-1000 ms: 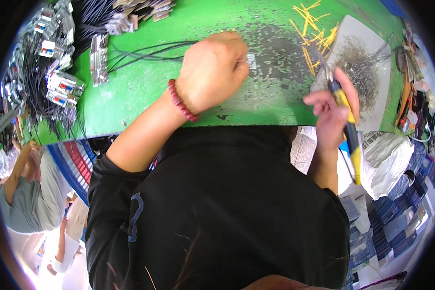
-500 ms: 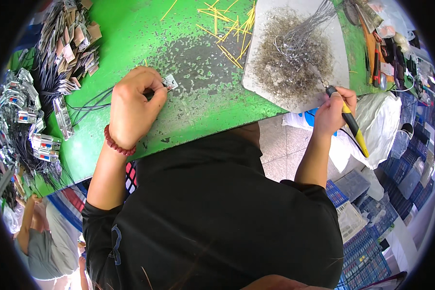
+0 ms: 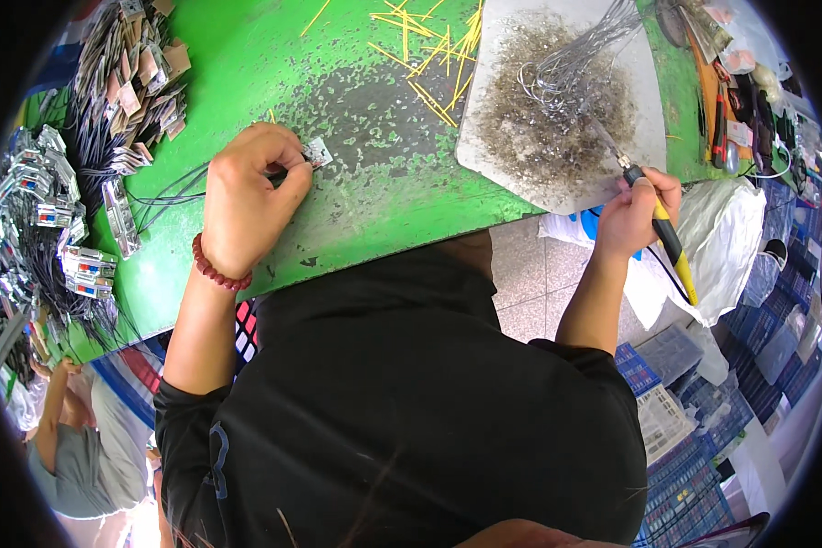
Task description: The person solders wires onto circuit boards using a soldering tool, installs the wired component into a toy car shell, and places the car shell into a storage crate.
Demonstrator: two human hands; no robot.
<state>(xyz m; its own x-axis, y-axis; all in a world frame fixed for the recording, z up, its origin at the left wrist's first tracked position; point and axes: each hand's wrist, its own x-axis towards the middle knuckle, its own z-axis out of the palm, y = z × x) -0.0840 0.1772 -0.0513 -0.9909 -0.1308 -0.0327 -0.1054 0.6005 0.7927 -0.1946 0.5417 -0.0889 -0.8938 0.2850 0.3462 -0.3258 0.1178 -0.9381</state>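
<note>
R hand [image 3: 642, 212], closed round 1 yellow/blk soldering iron [image 3: 670, 242]: prob. light, stiff; hold by grip, tip maybe hot. L hand [image 3: 251, 196] pinches 1 sm. board [image 3: 319, 152] at fingertips: prob. light, fragile, hold by edges; several dk wires [image 3: 187, 195], prob. bendy, trail left. Beyond R hand: 1 gray wire tangle [image 3: 575, 68], 1 pale sheet [image 3: 478, 142]. Farther, between hands: 10+ yellow strips [image 3: 471, 41].

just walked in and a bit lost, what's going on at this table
The person's right hand holds a yellow and black soldering iron, its tip over a grimy grey board near tangled wire. The left hand is curled beside a small silvery piece on the green table; dark cables trail leftward. Yellow strips lie near the board.
</note>
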